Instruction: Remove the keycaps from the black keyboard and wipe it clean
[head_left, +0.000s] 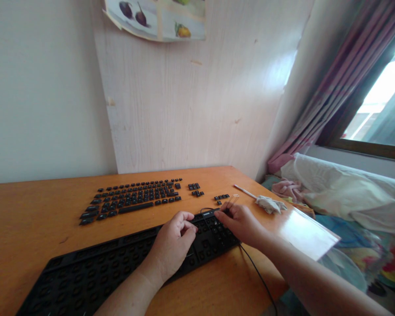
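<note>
Black keyboard (118, 259) lay lower left to lower centre of frame, long axis rising rightward, beneath both hands. Right hand (239, 221) sat nearer number-pad end, pinching thin wire tool (231, 200). Left hand (176, 241) curled over keyboard; couldn't tell if holding anything.

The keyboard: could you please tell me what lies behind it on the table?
Rows of keycaps and, farther right, a stick and cloth. What the right hand covers cannot be seen.

Left hand (177, 241), left forearm (128, 289) bare; right hand (238, 223), right forearm (291, 260) also bare, tapering toward wrist (260, 237).
</note>
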The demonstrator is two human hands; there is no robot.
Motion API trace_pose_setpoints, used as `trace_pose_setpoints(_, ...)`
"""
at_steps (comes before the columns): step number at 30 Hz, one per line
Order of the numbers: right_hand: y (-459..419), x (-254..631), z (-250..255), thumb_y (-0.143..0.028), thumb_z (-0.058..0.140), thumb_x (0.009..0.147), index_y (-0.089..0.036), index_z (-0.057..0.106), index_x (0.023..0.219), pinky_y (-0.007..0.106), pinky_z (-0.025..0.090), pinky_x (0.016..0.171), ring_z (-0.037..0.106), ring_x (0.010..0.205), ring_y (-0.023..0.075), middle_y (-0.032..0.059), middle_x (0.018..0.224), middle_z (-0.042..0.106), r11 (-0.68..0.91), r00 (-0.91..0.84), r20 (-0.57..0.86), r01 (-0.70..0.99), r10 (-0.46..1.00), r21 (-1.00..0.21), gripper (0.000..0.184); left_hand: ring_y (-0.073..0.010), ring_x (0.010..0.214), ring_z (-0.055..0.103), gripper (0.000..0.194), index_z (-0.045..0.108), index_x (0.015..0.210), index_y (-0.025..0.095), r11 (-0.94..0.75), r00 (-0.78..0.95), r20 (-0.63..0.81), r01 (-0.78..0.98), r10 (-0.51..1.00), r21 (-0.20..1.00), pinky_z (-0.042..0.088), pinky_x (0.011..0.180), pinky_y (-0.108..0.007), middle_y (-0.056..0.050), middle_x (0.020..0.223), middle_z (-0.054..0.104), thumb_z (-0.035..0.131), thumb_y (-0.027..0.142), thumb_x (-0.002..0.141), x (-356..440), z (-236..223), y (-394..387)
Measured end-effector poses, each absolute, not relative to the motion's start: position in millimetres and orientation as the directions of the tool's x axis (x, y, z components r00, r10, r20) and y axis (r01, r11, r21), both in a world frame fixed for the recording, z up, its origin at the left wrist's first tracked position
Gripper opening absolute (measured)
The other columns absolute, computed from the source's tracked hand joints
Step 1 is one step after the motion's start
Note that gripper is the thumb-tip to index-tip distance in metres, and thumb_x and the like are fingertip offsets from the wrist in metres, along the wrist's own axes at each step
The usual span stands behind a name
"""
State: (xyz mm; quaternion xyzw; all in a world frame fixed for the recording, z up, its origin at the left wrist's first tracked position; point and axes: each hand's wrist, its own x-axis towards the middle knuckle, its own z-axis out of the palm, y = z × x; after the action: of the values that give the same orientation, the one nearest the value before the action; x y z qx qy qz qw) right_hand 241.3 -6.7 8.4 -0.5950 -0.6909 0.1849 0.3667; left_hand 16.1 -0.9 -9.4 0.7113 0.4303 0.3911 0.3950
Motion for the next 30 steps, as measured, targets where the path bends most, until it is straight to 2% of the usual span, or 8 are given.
trace_pose_setpoints(6, -4.7, 233.3, 3.8, -0.040, 0.052, 0.089, -0.019, 0.060, 0.077, 0.025, 0.036, 0.054, 0.053, 0.058, 0.0146, 0.0002, 0.063, 0.061, 0.229, -0.050, 0.306, 0.778, 0.951, -0.585, 0.025, -0.0194, 0.080, 0.066, 0.028, 0.059, 0.108, 0.019, -0.306, 0.307, 0.209, 0.313, 0.929, 0.899, 0.046, 0.080, -0.030, -0.002, 0.081, 0.072, 0.056, 0.033, 0.084, 17.4, -6.4, -1.8)
trace_pose_setpoints(9, -2.9, 232.4, 1.5, -0.040, 0.051, 0.089, -0.019, 0.060, 0.077, 0.026, 0.036, 0.055, 0.055, 0.058, 0.0153, 0.0014, 0.064, 0.063, 0.216, -0.032, 0.315, 0.793, 0.949, -0.570, 0.026, -0.0195, 0.079, 0.066, 0.029, 0.059, 0.108, 0.020, -0.300, 0.308, 0.204, 0.306, 0.929, 0.904, 0.046, 0.079, -0.030, -0.002, 0.081, 0.072, 0.056, 0.034, 0.084, 16.9, -6.9, -1.9)
trace_pose_setpoints(18, 0.6, 236.3, -13.4, -0.043, 0.056, 0.085, -0.018, 0.064, 0.077, 0.024, 0.037, 0.053, 0.057, 0.060, 0.0158, 0.0008, 0.063, 0.062, 0.175, 0.088, 0.331, 0.708, 0.940, -0.684, 0.027, -0.0191, 0.080, 0.066, 0.027, 0.060, 0.107, 0.020, -0.326, 0.314, 0.229, 0.303, 0.921, 0.896, 0.046, 0.079, -0.029, -0.002, 0.083, 0.072, 0.056, 0.033, 0.084, 16.9, -11.5, -1.0)
trace_pose_setpoints(24, -0.2, 235.2, -14.8, -0.039, 0.055, 0.083, -0.019, 0.057, 0.069, 0.023, 0.036, 0.051, 0.053, 0.055, 0.0136, -0.0008, 0.060, 0.059, 0.188, 0.115, 0.342, 0.654, 0.933, -0.733, 0.025, -0.0196, 0.080, 0.065, 0.026, 0.061, 0.106, 0.020, -0.321, 0.315, 0.222, 0.308, 0.923, 0.896, 0.045, 0.078, -0.030, -0.003, 0.083, 0.072, 0.056, 0.033, 0.083, 15.9, -9.5, -1.2)
trace_pose_setpoints(30, 4.8, 247.0, -15.9, -0.042, 0.056, 0.083, -0.020, 0.052, 0.067, 0.024, 0.035, 0.050, 0.048, 0.050, 0.0129, -0.0028, 0.053, 0.054, 0.142, 0.222, 0.309, 0.552, 0.925, -0.821, 0.027, -0.0192, 0.079, 0.065, 0.024, 0.060, 0.104, 0.021, -0.315, 0.319, 0.212, 0.315, 0.924, 0.895, 0.045, 0.078, -0.030, -0.002, 0.081, 0.072, 0.055, 0.033, 0.084, 16.1, -8.1, -2.6)
